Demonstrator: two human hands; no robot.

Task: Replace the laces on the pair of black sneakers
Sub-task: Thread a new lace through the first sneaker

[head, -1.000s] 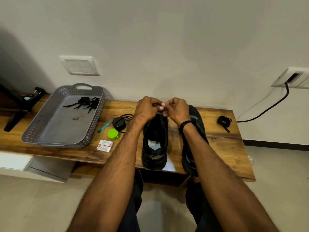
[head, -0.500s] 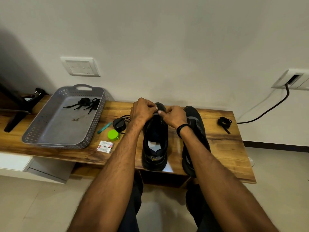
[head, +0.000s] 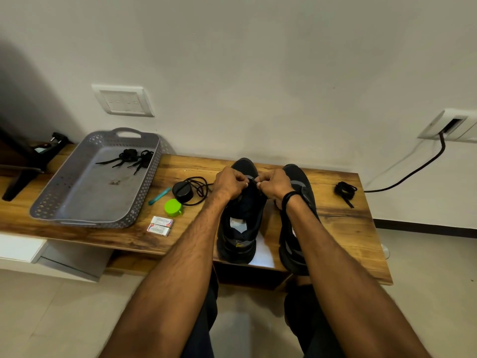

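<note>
Left hand (head: 229, 183) and right hand (head: 275, 184) pinching lace (head: 254, 180) over sneaker (head: 241, 228), heels at table (head: 343, 228) front edge

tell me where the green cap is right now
In the head view, the green cap sits on the bench, between the grey tray and the left sneaker, just behind two small white boxes.

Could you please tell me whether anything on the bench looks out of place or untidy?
Nothing serious. A speck of debris lies in the grey tray, and one bundled black lace sits alone at the right end of the bench, far from the laces in the tray.
</note>
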